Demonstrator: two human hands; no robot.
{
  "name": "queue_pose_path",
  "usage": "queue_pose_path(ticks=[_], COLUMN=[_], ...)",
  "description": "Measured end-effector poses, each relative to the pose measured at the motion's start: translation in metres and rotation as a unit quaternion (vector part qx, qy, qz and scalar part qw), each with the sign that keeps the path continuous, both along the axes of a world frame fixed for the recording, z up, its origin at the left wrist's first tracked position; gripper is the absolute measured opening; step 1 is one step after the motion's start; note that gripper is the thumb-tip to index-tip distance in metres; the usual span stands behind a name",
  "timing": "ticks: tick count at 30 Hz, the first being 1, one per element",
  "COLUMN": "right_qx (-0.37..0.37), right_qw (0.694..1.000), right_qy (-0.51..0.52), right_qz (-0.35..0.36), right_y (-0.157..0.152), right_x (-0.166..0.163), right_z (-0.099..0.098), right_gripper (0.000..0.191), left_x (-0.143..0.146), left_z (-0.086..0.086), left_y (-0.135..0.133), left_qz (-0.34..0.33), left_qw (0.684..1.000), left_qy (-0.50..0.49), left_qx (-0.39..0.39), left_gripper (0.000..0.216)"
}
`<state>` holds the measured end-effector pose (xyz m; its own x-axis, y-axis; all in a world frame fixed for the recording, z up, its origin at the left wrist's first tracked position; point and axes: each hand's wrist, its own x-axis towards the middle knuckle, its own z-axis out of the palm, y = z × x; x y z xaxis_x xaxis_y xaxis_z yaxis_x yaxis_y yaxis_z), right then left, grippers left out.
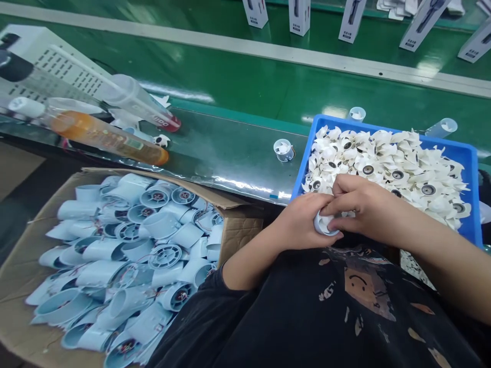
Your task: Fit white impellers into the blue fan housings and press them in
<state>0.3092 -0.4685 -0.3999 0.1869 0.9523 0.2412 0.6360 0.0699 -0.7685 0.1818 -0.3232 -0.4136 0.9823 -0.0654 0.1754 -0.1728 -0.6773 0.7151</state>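
Observation:
Close to my shirt, my left hand (307,219) is wrapped around a pale blue fan housing (317,225), its open end facing up. The fingers of my right hand (356,204) are pinched at that opening, on a white fan impeller (326,222) seated inside; my fingers partly hide it. Just beyond my hands, a blue tray (477,204) holds a heap of loose white impellers (399,153) with dark round hubs. To my left, a cardboard box (240,237) is filled with pale blue housings (161,225), some with thin wires showing.
A housing with an impeller (283,149) stands on the bench left of the tray; two more (357,113) are behind it. At the left lie an orange drink bottle (111,135) and a clear cup (141,102). Several white product boxes (299,18) stand across the green belt (238,71).

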Motion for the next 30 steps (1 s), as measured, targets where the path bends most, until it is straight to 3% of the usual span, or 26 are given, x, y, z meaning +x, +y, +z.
queue_pose_path(ticks=[5, 9, 12, 14, 16, 18, 21, 23, 25, 28, 30], right_qx=[0.003, 0.034, 0.030, 0.016, 0.009, 0.010, 0.010, 0.002, -0.018, -0.049, -0.044], right_qw=[0.997, 0.992, 0.991, 0.994, 0.995, 0.993, 0.987, 0.986, 0.986, 0.984, 0.983], right_qy=[0.056, 0.039, 0.012, 0.027, 0.045, 0.045, 0.042, 0.058, 0.084, 0.108, 0.084], right_qz=[-0.060, -0.114, -0.128, -0.101, -0.083, -0.108, -0.157, -0.159, -0.146, -0.135, -0.155], right_y=[0.004, 0.002, -0.009, -0.022, -0.038, -0.052, -0.065, -0.069, -0.071, -0.080, -0.094], right_x=[-0.010, -0.015, -0.017, -0.017, -0.016, -0.014, -0.014, -0.016, -0.020, -0.025, -0.028], right_z=[-0.008, -0.013, -0.004, 0.007, 0.015, 0.015, 0.003, -0.007, -0.015, -0.017, -0.014], right_gripper=[0.013, 0.015, 0.008, 0.018, 0.024, 0.020, 0.015, 0.019, 0.026, 0.031, 0.030], left_x=[-0.004, -0.001, 0.001, 0.002, 0.008, 0.024, 0.073, 0.116, 0.157, 0.196, 0.203], left_z=[0.002, 0.001, 0.002, 0.003, 0.001, -0.006, -0.023, -0.035, -0.047, -0.056, -0.052], left_y=[-0.001, -0.003, 0.000, 0.008, 0.025, 0.053, 0.108, 0.143, 0.167, 0.175, 0.174], left_qz=[0.050, 0.066, 0.077, 0.119, 0.163, 0.206, 0.308, 0.360, 0.363, 0.313, 0.293], left_qw=[0.993, 0.983, 0.979, 0.974, 0.966, 0.955, 0.927, 0.916, 0.910, 0.887, 0.872], left_qy=[-0.071, -0.116, -0.129, -0.112, -0.099, -0.112, -0.118, -0.052, 0.077, 0.268, 0.328], left_qx=[0.080, 0.123, 0.136, 0.158, 0.177, 0.183, 0.177, 0.170, 0.184, 0.210, 0.218], left_gripper=[0.030, 0.028, 0.028, 0.034, 0.042, 0.051, 0.061, 0.061, 0.069, 0.083, 0.092])
